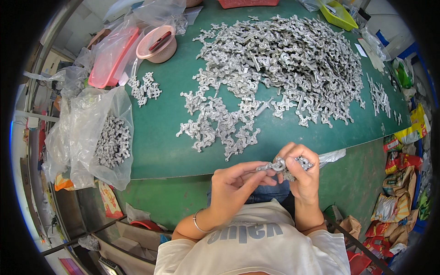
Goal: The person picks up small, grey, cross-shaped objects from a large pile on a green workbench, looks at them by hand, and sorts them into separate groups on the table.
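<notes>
My left hand [236, 185] and my right hand [300, 172] meet just below the near edge of the green table [160, 146]. Together they grip a small cluster of silvery cast metal parts [284, 164]. The left fingers pinch its left end and the right fingers wrap its right end. A big heap of the same metal parts [279, 59] covers the middle and far right of the table. A smaller spread of metal parts [220, 126] lies nearer to me, just above my hands.
A clear plastic bag with metal parts [107, 142] hangs at the table's left edge. A pink bowl [158, 43] and pink tray [110, 57] stand far left. A yellow-green tray [338, 14] is far right. Colourful packets [398, 192] lie on the floor at right.
</notes>
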{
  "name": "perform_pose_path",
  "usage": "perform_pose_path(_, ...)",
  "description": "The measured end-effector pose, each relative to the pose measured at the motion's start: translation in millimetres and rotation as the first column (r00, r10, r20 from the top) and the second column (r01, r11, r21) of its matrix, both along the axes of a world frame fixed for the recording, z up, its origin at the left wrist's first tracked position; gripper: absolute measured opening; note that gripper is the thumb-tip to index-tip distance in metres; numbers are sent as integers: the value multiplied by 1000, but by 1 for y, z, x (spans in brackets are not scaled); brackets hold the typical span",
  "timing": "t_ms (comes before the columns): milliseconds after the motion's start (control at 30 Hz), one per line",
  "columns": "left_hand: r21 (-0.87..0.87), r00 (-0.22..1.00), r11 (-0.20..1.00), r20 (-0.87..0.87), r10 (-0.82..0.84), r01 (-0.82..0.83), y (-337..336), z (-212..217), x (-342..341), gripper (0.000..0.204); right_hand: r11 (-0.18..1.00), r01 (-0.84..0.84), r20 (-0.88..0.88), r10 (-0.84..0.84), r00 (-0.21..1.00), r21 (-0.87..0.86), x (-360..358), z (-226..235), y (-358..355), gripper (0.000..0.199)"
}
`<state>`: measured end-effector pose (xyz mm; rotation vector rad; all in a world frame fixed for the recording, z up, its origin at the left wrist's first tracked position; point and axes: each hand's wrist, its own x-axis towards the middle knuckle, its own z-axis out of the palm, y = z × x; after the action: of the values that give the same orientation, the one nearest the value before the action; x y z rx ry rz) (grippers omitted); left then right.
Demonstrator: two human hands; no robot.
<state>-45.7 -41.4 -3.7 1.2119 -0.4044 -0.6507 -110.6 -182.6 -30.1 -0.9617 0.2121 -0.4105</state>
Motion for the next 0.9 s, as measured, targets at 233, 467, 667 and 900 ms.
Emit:
perform_pose_path(233, -17, 963, 992, -238, -124, 123, 8, 3, 6, 19, 1000, -20, -37, 20, 999, 4, -1, 5, -1, 8)
perform_pose_path(467, -33, 914, 980, -354, -196, 197, 11, 7, 10, 22, 1000, -24, -21, 24, 999, 19, -1, 6, 0, 12)
perform_pose_path(667, 35, 941, 989, -315, -126, 144, 7, 11, 5, 23, 1000, -21, -28, 21, 999, 24, 0, 7, 1, 12)
perform_pose_path(900, 35, 924, 982, -346, -163, 186, 14, -2, 14, 20, 999, -41, -51, 40, 998, -5, 4, -2, 0, 11)
